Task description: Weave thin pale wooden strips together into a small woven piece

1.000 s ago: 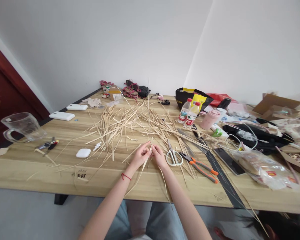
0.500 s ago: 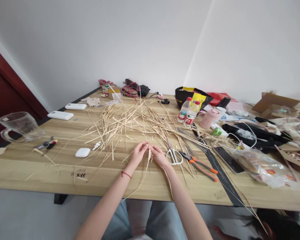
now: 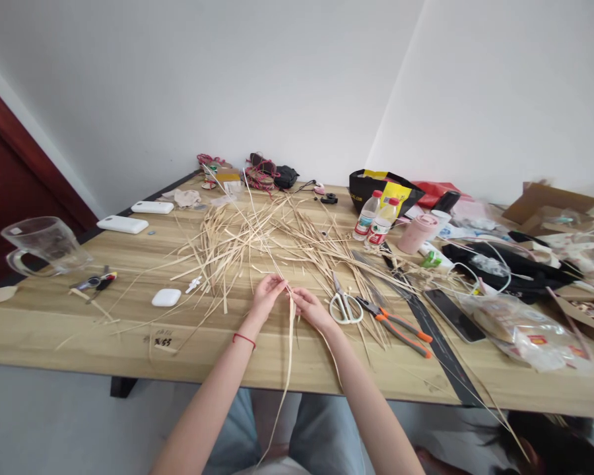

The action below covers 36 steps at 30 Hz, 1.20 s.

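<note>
My left hand (image 3: 268, 294) and my right hand (image 3: 309, 307) meet above the near part of the table, each with fingers closed in a pinch. Between them they hold thin, pale plant strips (image 3: 290, 343). One flat strip hangs down past the table edge towards my lap, and thin ends point up and away to the left. Another strip runs along my right forearm. Just beyond my hands lies a loose heap of similar strips (image 3: 222, 244). White-handled scissors (image 3: 345, 309) rest right of my right hand, next to pliers (image 3: 396, 324) with orange and grey handles.
On the left are a clear glass mug (image 3: 44, 247), a white case (image 3: 166, 297) and two white devices (image 3: 123, 224). To the right stand water bottles (image 3: 379, 227), a pink cup (image 3: 418, 234) and a phone (image 3: 455, 315). Another person's head (image 3: 544, 442) shows at lower right.
My left hand has shifted slightly left and up. The strips' upper ends now lean further left, and the hanging strip falls straighter and lower, between my arms.
</note>
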Motion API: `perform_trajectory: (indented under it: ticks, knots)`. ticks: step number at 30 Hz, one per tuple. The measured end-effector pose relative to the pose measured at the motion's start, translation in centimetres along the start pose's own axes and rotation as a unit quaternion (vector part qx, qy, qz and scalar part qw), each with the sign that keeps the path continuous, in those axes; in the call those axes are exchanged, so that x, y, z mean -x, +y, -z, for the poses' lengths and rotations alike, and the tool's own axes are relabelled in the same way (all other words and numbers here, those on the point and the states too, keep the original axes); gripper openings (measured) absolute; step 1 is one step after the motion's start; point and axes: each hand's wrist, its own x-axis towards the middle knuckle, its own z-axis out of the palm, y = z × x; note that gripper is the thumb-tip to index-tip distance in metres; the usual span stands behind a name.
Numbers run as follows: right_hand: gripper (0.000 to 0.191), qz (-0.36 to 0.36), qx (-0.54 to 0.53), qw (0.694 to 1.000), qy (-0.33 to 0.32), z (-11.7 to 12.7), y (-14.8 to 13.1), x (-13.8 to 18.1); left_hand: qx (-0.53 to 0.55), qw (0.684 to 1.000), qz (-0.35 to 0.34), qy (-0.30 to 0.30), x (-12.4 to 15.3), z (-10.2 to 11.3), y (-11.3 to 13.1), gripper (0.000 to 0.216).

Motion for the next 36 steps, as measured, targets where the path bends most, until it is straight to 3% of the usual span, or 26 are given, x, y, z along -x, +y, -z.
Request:
perform_trajectory:
  ticks: [7, 15, 27, 31, 36]
  knots:
    - [0.031, 0.073, 0.078, 0.993, 0.056, 0.3, 1.3, -0.6, -0.019, 0.999, -0.048, 0.012, 0.1, -0.1, -0.3, 0.026]
    - [0.03, 0.098, 0.127, 0.985, 0.065, 0.2, 1.3, -0.6, -0.1, 0.99, -0.088, 0.044, 0.6, -0.3, -0.8, 0.02]
    - [0.036, 0.057, 0.073, 0.995, 0.039, 0.0, 1.4, -0.6, -0.065, 0.995, -0.069, 0.013, 0.6, -0.7, -0.7, 0.024]
    - [0.035, 0.074, 0.045, 0.994, 0.059, 0.2, 1.4, -0.9, -0.082, 0.995, -0.05, -0.019, 1.0, -0.9, -0.6, 0.026]
    - [0.035, 0.097, 0.008, 0.989, 0.109, 0.9, 1.4, -1.4, -0.184, 0.973, -0.029, -0.139, 1.8, -1.4, -0.1, 0.026]
